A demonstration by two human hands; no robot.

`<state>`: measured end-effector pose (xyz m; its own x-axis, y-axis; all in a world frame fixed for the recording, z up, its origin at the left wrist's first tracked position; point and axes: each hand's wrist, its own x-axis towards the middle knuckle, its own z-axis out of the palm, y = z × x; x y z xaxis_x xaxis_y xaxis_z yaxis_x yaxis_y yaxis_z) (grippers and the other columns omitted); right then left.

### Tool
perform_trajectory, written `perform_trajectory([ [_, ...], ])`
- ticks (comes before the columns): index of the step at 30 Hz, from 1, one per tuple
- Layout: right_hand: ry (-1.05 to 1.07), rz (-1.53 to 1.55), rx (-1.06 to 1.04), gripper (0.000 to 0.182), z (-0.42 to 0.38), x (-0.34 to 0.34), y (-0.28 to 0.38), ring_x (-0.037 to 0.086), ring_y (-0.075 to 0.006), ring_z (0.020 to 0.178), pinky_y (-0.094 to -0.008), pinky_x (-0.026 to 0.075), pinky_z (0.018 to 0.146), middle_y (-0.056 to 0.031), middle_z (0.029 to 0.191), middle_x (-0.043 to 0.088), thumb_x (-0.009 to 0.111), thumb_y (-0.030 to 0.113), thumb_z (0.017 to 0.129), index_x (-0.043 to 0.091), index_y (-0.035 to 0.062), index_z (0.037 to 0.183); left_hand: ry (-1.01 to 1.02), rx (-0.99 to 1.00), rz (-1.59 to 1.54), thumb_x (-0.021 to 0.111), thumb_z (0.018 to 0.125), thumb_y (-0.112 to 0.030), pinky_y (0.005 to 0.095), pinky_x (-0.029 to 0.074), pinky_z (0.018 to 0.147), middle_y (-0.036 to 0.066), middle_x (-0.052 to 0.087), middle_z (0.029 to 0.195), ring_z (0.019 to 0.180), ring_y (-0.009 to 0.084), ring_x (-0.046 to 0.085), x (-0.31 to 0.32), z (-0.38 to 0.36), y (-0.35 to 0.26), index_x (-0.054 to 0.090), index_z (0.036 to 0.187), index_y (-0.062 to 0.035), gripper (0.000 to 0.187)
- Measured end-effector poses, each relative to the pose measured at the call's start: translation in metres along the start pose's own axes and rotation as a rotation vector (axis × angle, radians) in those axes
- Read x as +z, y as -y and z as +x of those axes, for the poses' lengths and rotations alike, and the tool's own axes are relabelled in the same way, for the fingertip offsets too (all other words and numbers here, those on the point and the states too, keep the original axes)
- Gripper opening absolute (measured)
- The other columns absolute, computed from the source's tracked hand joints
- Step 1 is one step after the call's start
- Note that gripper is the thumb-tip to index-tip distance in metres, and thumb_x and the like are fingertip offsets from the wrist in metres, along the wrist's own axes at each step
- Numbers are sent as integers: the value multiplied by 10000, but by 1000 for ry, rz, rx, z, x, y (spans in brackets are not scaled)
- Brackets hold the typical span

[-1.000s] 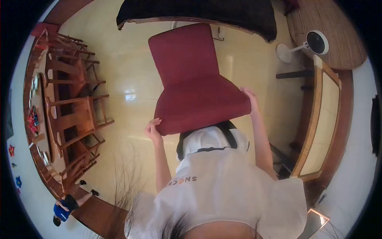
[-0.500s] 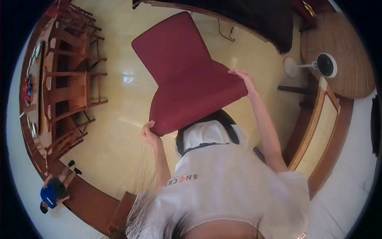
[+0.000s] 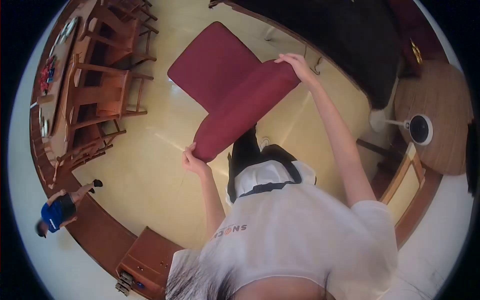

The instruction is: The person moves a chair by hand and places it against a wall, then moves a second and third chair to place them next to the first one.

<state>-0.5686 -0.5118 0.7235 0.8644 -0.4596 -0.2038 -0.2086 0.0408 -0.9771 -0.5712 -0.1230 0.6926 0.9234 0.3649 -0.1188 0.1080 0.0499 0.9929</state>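
A maroon fabric-covered chair (image 3: 215,65) stands in front of me, its seat farther off and its backrest (image 3: 245,107) nearer. My left hand (image 3: 194,161) grips the lower left corner of the backrest, fingers curled over the edge. At the opposite top corner my right hand (image 3: 296,67) has its fingers bent over the fabric, with that arm stretched out. The backrest slants between the two hands, right end farther from me. The chair's legs are hidden beneath it.
Wooden chairs (image 3: 112,75) line a long table (image 3: 57,95) at left. A person in a blue shirt (image 3: 57,212) is at lower left. A dark-covered table (image 3: 340,40) stands upper right, near a white fan (image 3: 421,129). A brown cabinet (image 3: 147,252) is behind me.
The maroon chair has turned counter-clockwise in view, its backrest now steeper and narrower. My right hand has moved up and forward with its corner. The room has shifted as my view turned.
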Motion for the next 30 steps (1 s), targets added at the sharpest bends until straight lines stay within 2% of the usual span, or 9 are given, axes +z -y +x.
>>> perform_trajectory([
  [2,39,10,-16,263,35,19,13,546,-111,694,-234,425,657,-38,749,607,569,265,809,640,15,771,27,42,-37,431,856,-117,331,414,793,111,615,784,778,201,558,10,27,-8,575,710,45,261],
  [4,65,24,-27,255,59,31,19,539,-106,685,-236,419,641,-34,730,598,575,259,804,635,16,756,-13,271,134,448,851,-91,322,416,784,112,608,832,790,199,555,30,45,-21,574,790,45,196],
  [6,33,-145,-106,221,72,30,17,521,-100,676,-236,404,631,-26,711,584,578,228,800,635,18,756,-6,286,181,448,850,-93,311,424,756,101,609,818,780,190,559,41,66,-7,576,792,42,194],
  [10,-251,17,43,195,69,-1,-33,516,-107,703,-238,396,663,-23,716,579,558,182,807,638,12,757,37,391,306,453,841,-87,284,432,699,92,614,783,747,165,558,68,61,10,583,775,35,190],
  [12,-373,186,51,190,71,3,-37,533,-123,734,-248,405,693,-39,745,598,547,163,810,629,-2,763,-34,370,324,455,836,-81,285,434,701,98,617,778,747,165,559,80,65,1,590,763,35,193],
  [14,-331,197,150,177,74,13,-26,548,-139,773,-256,410,730,-64,779,618,535,142,813,614,-12,774,-116,298,390,455,832,-83,292,440,696,113,622,775,742,171,563,76,69,-3,606,728,33,217],
  [16,-380,239,86,128,87,25,-14,561,-138,773,-260,421,733,-84,778,624,537,96,812,585,-17,774,-177,213,288,445,829,-91,292,444,682,109,618,749,712,168,560,96,90,-37,603,719,40,233],
  [21,-663,43,-79,70,106,50,27,582,-151,724,-263,445,694,-93,755,627,521,6,789,569,-37,762,-235,316,386,427,838,-116,286,446,670,104,611,717,668,170,554,123,150,-59,601,723,57,271],
  [30,-451,-22,-126,71,139,100,88,603,-168,777,-268,459,750,-120,788,637,529,-40,757,594,-69,764,-123,292,399,407,828,-98,299,455,663,116,618,721,673,181,568,132,245,-115,604,734,68,274],
])
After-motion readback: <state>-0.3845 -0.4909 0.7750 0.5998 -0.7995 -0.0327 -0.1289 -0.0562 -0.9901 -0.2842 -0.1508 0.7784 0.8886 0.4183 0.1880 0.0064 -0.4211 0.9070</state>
